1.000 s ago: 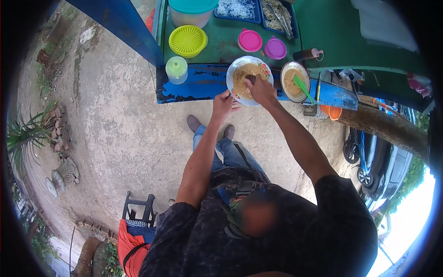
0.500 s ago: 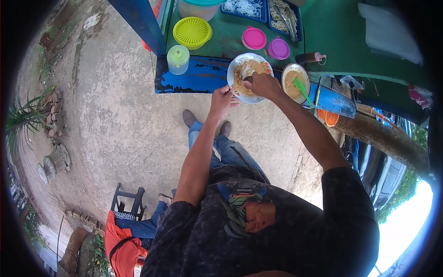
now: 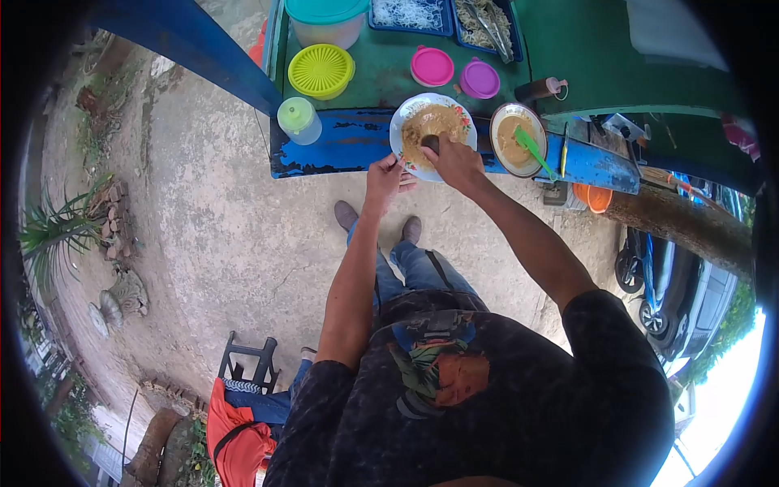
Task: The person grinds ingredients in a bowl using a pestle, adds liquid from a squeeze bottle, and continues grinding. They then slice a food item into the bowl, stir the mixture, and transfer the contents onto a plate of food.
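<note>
The plate [image 3: 397, 130] is sitting on the blue front edge of the tabletop [image 3: 341, 142], its near rim reaching the very lip, and it is carrying a spread of brown paste [image 3: 430, 120]. The right hand [image 3: 457, 162] is reaching in from the near side, its grip wrapped tight around a short dark tool [image 3: 431, 144] whose end is pressing into the paste; whether it is a pestle or a spoon is too small to tell. The left hand [image 3: 384, 176] is steadying things from the near left, its grip pinching the plate's rim. Because the plate is resting so close to the drop, the work seems to be calling for downward pressure rather than a push toward the body, with the left hand bracing the rim against each stroke, and short strokes well inside the rim are looking safest. Just beside it on the right, a bowl [image 3: 497, 122] of similar sauce is holding a green spoon [image 3: 533, 152] — an elbow swinging wide could be catching that handle. Farther back, a pink lid [image 3: 432, 66], a purple lid [image 3: 479, 79], a yellow-green lid [image 3: 321, 71] and a small jar [image 3: 298, 120] are standing well apart.
</note>
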`<action>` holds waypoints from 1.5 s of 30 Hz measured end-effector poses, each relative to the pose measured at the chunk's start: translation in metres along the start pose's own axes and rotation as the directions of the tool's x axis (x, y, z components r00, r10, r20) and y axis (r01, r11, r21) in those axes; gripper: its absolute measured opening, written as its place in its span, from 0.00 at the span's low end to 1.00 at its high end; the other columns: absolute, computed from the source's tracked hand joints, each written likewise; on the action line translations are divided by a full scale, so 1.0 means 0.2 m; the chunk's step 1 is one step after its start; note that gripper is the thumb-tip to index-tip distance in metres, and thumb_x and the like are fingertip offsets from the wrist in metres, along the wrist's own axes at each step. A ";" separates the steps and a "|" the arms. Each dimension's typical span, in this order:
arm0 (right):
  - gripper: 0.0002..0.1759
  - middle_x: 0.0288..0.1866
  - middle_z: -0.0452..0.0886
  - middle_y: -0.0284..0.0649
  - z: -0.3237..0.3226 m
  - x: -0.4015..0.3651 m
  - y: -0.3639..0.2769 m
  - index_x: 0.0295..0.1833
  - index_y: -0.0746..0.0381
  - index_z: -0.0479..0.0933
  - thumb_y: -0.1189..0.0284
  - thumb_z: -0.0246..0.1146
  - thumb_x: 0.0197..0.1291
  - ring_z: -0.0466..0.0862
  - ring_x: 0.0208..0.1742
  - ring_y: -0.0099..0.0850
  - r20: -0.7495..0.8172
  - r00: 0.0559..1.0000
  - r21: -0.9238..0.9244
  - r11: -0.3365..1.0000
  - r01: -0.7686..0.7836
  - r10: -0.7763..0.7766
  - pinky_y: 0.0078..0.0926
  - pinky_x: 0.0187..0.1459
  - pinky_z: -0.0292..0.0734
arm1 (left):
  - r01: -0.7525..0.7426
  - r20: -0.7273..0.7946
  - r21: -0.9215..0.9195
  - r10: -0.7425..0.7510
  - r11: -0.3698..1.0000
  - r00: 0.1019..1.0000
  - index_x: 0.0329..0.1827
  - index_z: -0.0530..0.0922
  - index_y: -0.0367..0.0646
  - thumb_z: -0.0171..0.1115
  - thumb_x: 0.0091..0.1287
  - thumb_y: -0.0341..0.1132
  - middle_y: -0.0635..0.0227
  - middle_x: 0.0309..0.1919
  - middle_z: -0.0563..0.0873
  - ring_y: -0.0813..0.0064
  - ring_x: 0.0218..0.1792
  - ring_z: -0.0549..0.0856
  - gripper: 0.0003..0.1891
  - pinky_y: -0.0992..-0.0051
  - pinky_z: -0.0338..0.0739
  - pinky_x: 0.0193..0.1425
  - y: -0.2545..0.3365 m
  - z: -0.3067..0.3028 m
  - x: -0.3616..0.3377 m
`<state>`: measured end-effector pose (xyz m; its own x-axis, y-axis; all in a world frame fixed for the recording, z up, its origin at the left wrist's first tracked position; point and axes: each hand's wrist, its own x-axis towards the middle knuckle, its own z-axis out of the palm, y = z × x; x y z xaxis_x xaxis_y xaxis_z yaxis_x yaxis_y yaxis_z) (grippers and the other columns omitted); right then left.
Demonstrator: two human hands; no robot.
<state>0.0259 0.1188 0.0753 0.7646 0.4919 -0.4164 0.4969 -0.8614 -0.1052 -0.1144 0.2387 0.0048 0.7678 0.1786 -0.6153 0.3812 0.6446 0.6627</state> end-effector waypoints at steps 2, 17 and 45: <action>0.34 0.43 0.90 0.56 -0.03 0.01 0.11 0.56 0.66 0.76 0.42 0.57 0.75 0.91 0.48 0.56 0.022 0.991 0.069 0.988 -0.135 0.133 0.53 0.48 0.87 | -0.021 0.011 -0.006 0.021 1.000 1.000 0.64 0.83 0.40 0.59 0.83 0.38 0.62 0.51 0.90 0.67 0.49 0.92 0.15 0.63 0.93 0.51 0.03 0.00 0.02; 0.35 0.45 0.90 0.55 -0.04 -0.01 0.12 0.58 0.65 0.77 0.40 0.58 0.74 0.93 0.47 0.51 -0.021 0.998 0.071 0.996 -0.054 0.055 0.51 0.44 0.88 | -0.123 -0.328 0.927 0.926 0.354 0.188 0.68 0.71 0.31 0.88 0.54 0.51 0.48 0.65 0.75 0.55 0.60 0.79 0.47 0.60 0.75 0.66 0.54 -0.51 -0.09; 0.47 0.60 0.85 0.64 -0.08 0.00 0.17 0.73 0.65 0.72 0.32 0.52 0.72 0.86 0.63 0.59 0.166 0.906 0.345 0.838 -0.423 0.390 0.57 0.64 0.80 | 0.091 0.079 0.729 -0.215 0.678 0.973 0.52 0.91 0.41 0.71 0.62 0.68 0.56 0.40 0.94 0.61 0.42 0.94 0.35 0.64 0.87 0.52 0.18 0.10 -0.27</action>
<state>0.0498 0.0924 0.0860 0.8183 0.0890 -0.5678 -0.0489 -0.9736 -0.2230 -0.1318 0.2374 0.0707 0.7060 -0.0237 -0.7078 0.7037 -0.0885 0.7050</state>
